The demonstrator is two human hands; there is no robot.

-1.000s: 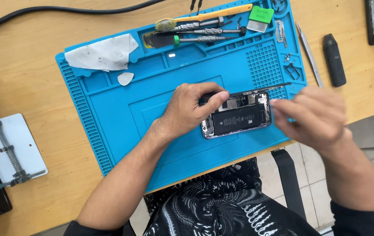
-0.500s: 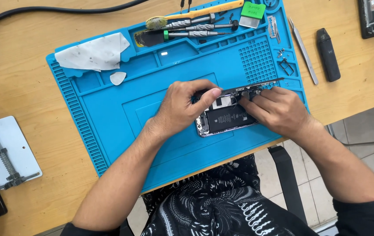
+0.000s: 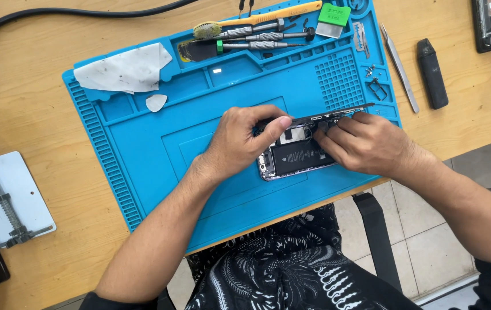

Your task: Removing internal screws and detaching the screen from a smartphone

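Opened phone [image 3: 297, 156] sits face-up-guts on the blue repair mat [image 3: 142, 172], near its front edge, battery showing. My left hand [image 3: 240, 138] clamps the top-left end, thumb and fingers closed on the lifted screen panel [image 3: 337, 115], holding it propped along the far long side so the insides stay reachable. My right hand [image 3: 366, 143] is curled over the upper right part of the body, fingertips pressed down inside near the top; can't tell if they pinch anything, too small. Tools parked out of the way along the mat's far edge: screwdrivers [image 3: 257, 37], green-handled scraper [image 3: 333, 17], tweezers [image 3: 399, 69] on the wooden table [image 3: 27, 86] beside a black pen-shaped thing [image 3: 432, 74]. White cloth [image 3: 125, 69] and a pick [image 3: 156, 102] far left.

Versus a second ago: right hand was off to the side of the phone, now it's on it; left grip same spot
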